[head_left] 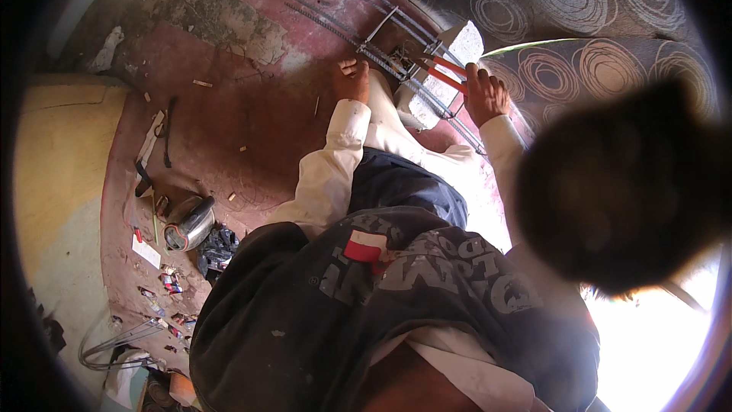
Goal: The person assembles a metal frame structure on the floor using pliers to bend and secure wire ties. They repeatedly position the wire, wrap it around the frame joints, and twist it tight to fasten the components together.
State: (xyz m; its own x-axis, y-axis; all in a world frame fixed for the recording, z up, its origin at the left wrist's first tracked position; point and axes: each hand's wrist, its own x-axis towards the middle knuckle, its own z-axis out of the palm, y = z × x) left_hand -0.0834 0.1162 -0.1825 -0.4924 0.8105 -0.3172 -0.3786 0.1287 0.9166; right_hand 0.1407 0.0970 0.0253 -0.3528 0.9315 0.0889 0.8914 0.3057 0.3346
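A frame of ribbed steel bars (427, 93), tied with cross stirrups, runs diagonally in front of me. Pale concrete blocks (463, 42) lie beneath it. My right hand (486, 96) is closed around the red handles of pincers (444, 75), whose jaws reach in among the bars near a stirrup. On the left side of the frame, my left hand (352, 81) has its fingers curled at the near bar. Whatever lies inside those fingers is hidden.
A large dark blurred shape (610, 191) covers the right side. Behind the bars stands patterned upholstery (564, 0). A metal kettle (191, 225), a black plastic bag (218, 248) and bent wire rods (114, 347) lie at lower left. Small scraps dot the red floor (229, 122).
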